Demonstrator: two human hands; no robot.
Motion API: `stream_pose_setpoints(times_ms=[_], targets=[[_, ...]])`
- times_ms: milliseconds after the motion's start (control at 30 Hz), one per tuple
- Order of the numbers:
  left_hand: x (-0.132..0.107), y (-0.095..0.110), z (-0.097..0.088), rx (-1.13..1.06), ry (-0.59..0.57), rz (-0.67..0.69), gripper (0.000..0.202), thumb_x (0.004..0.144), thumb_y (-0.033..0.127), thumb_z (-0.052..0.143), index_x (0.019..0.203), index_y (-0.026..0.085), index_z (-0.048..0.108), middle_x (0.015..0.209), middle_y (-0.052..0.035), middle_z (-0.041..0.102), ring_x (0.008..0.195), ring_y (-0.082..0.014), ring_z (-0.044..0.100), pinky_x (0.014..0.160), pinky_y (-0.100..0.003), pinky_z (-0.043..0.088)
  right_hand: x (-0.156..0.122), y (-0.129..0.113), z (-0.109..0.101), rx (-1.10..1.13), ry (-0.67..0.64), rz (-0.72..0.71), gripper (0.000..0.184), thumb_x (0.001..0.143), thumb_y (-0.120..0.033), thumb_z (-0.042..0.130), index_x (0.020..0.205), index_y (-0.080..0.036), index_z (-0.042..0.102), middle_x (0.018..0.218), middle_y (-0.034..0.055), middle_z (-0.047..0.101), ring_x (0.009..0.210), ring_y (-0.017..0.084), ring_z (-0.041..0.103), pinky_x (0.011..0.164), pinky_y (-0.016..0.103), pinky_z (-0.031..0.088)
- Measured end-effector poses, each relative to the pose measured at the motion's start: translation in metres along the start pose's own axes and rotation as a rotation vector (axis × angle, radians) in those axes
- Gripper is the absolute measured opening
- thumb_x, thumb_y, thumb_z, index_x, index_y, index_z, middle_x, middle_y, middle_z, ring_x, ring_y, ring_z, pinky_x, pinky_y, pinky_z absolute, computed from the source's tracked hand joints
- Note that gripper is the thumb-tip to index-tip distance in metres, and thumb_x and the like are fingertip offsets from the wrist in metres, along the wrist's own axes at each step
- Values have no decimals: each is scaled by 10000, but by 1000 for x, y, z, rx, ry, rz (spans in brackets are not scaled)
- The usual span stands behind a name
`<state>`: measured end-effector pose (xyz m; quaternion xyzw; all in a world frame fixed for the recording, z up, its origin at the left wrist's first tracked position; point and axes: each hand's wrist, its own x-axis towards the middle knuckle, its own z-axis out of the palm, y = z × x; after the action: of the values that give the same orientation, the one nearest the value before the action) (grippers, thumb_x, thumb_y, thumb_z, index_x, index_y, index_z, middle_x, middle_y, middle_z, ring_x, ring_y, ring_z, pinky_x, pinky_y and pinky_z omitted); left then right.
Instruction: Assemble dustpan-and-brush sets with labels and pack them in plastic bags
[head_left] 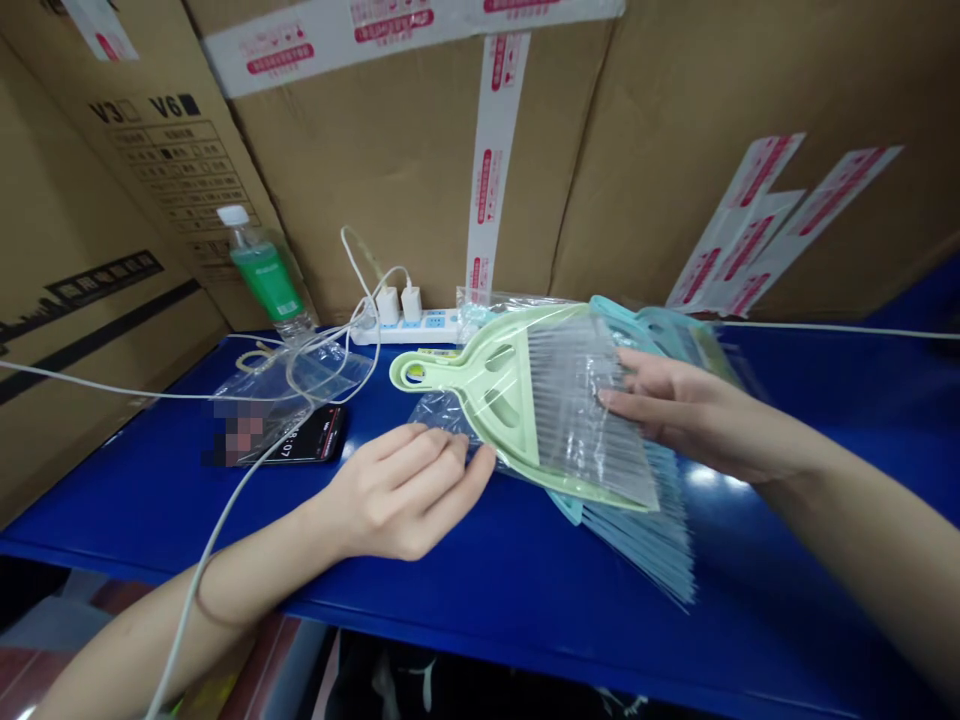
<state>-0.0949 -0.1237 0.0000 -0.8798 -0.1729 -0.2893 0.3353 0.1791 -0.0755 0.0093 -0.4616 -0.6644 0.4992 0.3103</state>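
A light green dustpan and brush set [499,395] is held just above the blue table, its handle pointing left and its grey bristles [585,410] to the right. Clear plastic wrapping [435,412] covers it. My right hand [682,410] grips the bristle end, thumb on top, other fingers partly hidden. At the lower left edge, my left hand [416,490] has its fingers curled against the wrapping, seemingly pinching it. Beneath and behind lie light blue dustpan and brush sets [649,555], also in clear plastic and partly covered by the green one.
A power strip [442,325] with two chargers stands at the back. White cables [232,500] run across the left side and over my left forearm. A phone [319,435], a clear bag and a green-labelled bottle [266,275] are on the left. Cardboard boxes [375,170] wall the blue table [480,590].
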Motion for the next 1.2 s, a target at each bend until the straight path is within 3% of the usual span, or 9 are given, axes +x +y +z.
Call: stream_pose_setpoints(times_ms=[267, 467, 567, 667, 767, 933, 1000, 1067, 1200], targets=[[4, -1, -17, 353, -7, -163, 218, 853, 29, 566, 987, 179, 652, 775, -25, 657, 715, -167, 585, 638, -300, 510, -4, -11, 0, 180, -103, 42, 649, 706, -409, 696, 1299, -245, 490, 1171, 131, 655, 984, 276, 664, 813, 390, 570], [-5, -22, -39, 551, -66, -510, 274, 875, 25, 447, 903, 175, 674, 830, -79, 621, 746, -213, 483, 613, -362, 418, -2, -10, -14, 129, -63, -4, 473, 769, -348, 606, 1231, -264, 550, 1115, 124, 685, 869, 276, 691, 704, 399, 582], [-11, -35, -47, 658, -206, -680, 288, 903, 84, 410, 751, 176, 637, 908, -98, 603, 804, -244, 475, 632, -401, 398, -1, -7, -13, 177, -87, 0, 490, 780, -334, 621, 1253, -253, 522, 1134, 121, 679, 919, 266, 682, 788, 393, 564], [-13, -43, -45, 635, -383, -738, 308, 867, 78, 402, 623, 172, 566, 714, -89, 536, 796, -269, 495, 604, -383, 386, 0, -4, -7, 244, -130, 35, 587, 758, -331, 679, 1297, -240, 468, 1175, 116, 664, 997, 247, 660, 877, 368, 529], [-12, -47, -36, 501, -684, -753, 329, 830, 46, 358, 602, 167, 560, 648, -113, 543, 790, -308, 529, 597, -392, 388, 1, 1, -3, 266, -184, 67, 645, 763, -344, 691, 1335, -215, 422, 1214, 123, 644, 1006, 227, 654, 888, 346, 516], [-9, -44, -27, 444, -851, -727, 360, 791, 11, 326, 673, 130, 644, 671, -173, 626, 838, -369, 579, 632, -432, 418, 6, 16, 3, 239, -263, 93, 662, 810, -365, 647, 1382, -184, 368, 1241, 137, 622, 1000, 207, 649, 851, 331, 516], [-7, -40, -25, 455, -860, -691, 367, 799, 6, 320, 811, 76, 680, 778, -202, 664, 871, -372, 594, 663, -439, 435, 8, 22, 5, 242, -298, 84, 661, 820, -373, 634, 1392, -191, 358, 1252, 135, 614, 1025, 211, 640, 870, 355, 511], [-5, -34, -20, 391, -783, -625, 380, 831, 34, 326, 1013, 46, 660, 949, -208, 682, 920, -359, 603, 716, -445, 459, 10, 26, 7, 247, -330, 70, 671, 816, -387, 638, 1395, -200, 355, 1254, 132, 611, 1038, 218, 635, 887, 384, 508], [-6, -17, 1, 0, -675, -437, 407, 953, 302, 396, 1259, 71, 530, 1085, -157, 682, 977, -296, 626, 839, -420, 493, 11, 29, 9, 231, -351, 57, 679, 814, -415, 635, 1395, -203, 354, 1229, 129, 622, 1048, 226, 631, 896, 400, 507]])
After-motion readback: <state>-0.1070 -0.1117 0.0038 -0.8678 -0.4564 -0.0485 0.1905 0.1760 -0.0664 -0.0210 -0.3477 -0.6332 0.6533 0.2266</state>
